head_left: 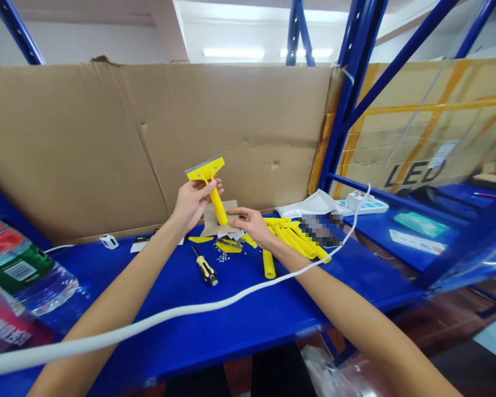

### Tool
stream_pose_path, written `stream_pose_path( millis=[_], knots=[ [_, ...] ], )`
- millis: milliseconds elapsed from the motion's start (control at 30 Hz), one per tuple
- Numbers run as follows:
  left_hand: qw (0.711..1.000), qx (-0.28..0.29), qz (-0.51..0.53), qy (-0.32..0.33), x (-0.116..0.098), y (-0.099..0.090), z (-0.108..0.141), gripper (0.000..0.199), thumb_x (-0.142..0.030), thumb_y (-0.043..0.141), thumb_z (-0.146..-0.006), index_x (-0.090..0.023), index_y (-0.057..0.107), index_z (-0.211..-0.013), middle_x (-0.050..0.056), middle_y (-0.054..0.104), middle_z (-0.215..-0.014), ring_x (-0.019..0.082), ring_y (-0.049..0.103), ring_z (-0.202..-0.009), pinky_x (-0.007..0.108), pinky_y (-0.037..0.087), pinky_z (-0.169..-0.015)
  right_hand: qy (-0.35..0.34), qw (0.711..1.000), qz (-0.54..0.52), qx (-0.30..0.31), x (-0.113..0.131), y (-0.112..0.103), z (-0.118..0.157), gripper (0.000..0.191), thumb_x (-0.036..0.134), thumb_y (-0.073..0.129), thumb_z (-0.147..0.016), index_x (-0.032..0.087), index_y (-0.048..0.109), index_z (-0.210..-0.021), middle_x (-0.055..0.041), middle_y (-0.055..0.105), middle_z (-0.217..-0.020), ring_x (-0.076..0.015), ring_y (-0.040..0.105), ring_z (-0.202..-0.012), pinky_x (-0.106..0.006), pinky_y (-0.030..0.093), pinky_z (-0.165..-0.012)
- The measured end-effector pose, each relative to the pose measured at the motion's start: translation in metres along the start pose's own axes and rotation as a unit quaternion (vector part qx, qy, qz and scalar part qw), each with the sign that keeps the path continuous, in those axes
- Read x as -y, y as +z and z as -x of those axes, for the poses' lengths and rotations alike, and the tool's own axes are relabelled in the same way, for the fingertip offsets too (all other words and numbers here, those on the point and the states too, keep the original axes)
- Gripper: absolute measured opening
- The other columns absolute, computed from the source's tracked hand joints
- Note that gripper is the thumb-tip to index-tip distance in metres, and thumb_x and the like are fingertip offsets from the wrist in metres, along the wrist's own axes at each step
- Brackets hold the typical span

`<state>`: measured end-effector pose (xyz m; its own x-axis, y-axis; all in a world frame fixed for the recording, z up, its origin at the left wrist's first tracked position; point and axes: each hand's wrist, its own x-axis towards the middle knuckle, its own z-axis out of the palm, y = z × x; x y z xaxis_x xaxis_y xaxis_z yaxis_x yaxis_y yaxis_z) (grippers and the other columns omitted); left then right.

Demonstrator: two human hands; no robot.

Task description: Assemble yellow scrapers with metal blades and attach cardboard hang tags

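Note:
My left hand point(196, 203) is closed round the neck of a yellow scraper point(217, 205), held up with its blade end at the top. Two screws show on the scraper's head, and a grey blade edge runs along it. My right hand point(252, 225) is beside the handle's lower end, fingers stretched and apart; whether the fingertips touch the handle I cannot tell. Below lie a black-and-yellow screwdriver point(206, 270), loose yellow head plates point(228, 247) and several small nuts or screws point(222, 257). More yellow scraper handles point(295, 241) are heaped to the right.
A white cable point(231, 300) crosses in front of the blue shelf point(240, 325). Drink bottles point(28, 270) stand at left. Behind rises a tall cardboard sheet point(231, 116). A power strip point(364, 205), a white plastic bag point(308, 204) and a blue rack post point(343, 94) are at right.

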<state>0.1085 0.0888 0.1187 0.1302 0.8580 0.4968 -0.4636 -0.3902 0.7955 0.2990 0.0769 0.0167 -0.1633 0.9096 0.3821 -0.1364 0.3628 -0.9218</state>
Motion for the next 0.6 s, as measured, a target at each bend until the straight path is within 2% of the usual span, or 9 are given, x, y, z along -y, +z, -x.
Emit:
stream_pose_path(
  millis=[133, 267, 400, 467, 533, 600],
  knots=[
    [0.998, 0.044, -0.033, 0.0, 0.001, 0.007, -0.019, 0.038, -0.021, 0.102, -0.074, -0.013, 0.081, -0.104, 0.011, 0.083, -0.106, 0.021, 0.078, -0.095, 0.041, 0.064, -0.099, 0.017, 0.996, -0.078, -0.036, -0.001, -0.009, -0.005, 0.044, 0.034, 0.093, -0.072, 0.022, 0.083, -0.113, -0.0043, 0.081, -0.091, -0.0199, 0.073, -0.073, -0.037, 0.063, -0.073],
    [0.987, 0.09, -0.129, 0.0, -0.006, 0.007, -0.029, 0.045, -0.026, 0.105, -0.069, -0.011, 0.083, -0.105, 0.015, 0.084, -0.103, 0.027, 0.08, -0.094, 0.041, 0.063, -0.095, 0.026, 0.987, -0.151, -0.05, 0.004, -0.017, -0.008, 0.039, 0.031, 0.093, -0.072, 0.02, 0.084, -0.108, -0.0068, 0.082, -0.093, -0.0215, 0.077, -0.079, -0.039, 0.066, -0.08],
    [0.952, 0.127, -0.279, 0.012, -0.014, -0.002, -0.03, 0.033, -0.027, 0.104, -0.069, -0.013, 0.084, -0.091, 0.009, 0.079, -0.083, 0.027, 0.077, -0.084, 0.035, 0.059, -0.079, 0.032, 0.978, -0.202, -0.046, 0.011, -0.02, -0.007, 0.035, 0.028, 0.091, -0.072, 0.018, 0.085, -0.104, -0.0098, 0.086, -0.1, -0.0238, 0.08, -0.091, -0.039, 0.066, -0.092],
    [0.927, 0.15, -0.345, 0.015, -0.017, -0.008, -0.031, 0.027, -0.033, 0.101, -0.073, -0.015, 0.084, -0.082, 0.007, 0.076, -0.077, 0.026, 0.073, -0.08, 0.033, 0.054, -0.072, 0.033, 0.974, -0.219, -0.038, 0.015, -0.018, -0.005, 0.034, 0.03, 0.09, -0.074, 0.018, 0.086, -0.105, -0.0101, 0.087, -0.106, -0.0251, 0.081, -0.099, -0.04, 0.064, -0.101],
    [0.904, 0.185, -0.386, 0.012, -0.02, -0.013, -0.032, 0.029, -0.042, 0.098, -0.077, -0.017, 0.088, -0.086, 0.01, 0.082, -0.09, 0.03, 0.074, -0.089, 0.036, 0.055, -0.076, 0.031, 0.972, -0.232, -0.027, 0.02, -0.016, -0.002, 0.034, 0.036, 0.089, -0.079, 0.019, 0.086, -0.108, -0.0102, 0.087, -0.112, -0.0268, 0.08, -0.11, -0.042, 0.061, -0.111],
    [0.88, 0.217, -0.423, 0.016, -0.022, -0.018, -0.034, 0.035, -0.05, 0.095, -0.077, -0.02, 0.091, -0.096, 0.014, 0.085, -0.114, 0.034, 0.075, -0.106, 0.039, 0.057, -0.086, 0.023, 0.97, -0.241, -0.017, 0.026, -0.011, 0.001, 0.036, 0.043, 0.087, -0.084, 0.02, 0.084, -0.112, -0.0101, 0.085, -0.121, -0.0271, 0.078, -0.123, -0.041, 0.056, -0.12]
  ],
)
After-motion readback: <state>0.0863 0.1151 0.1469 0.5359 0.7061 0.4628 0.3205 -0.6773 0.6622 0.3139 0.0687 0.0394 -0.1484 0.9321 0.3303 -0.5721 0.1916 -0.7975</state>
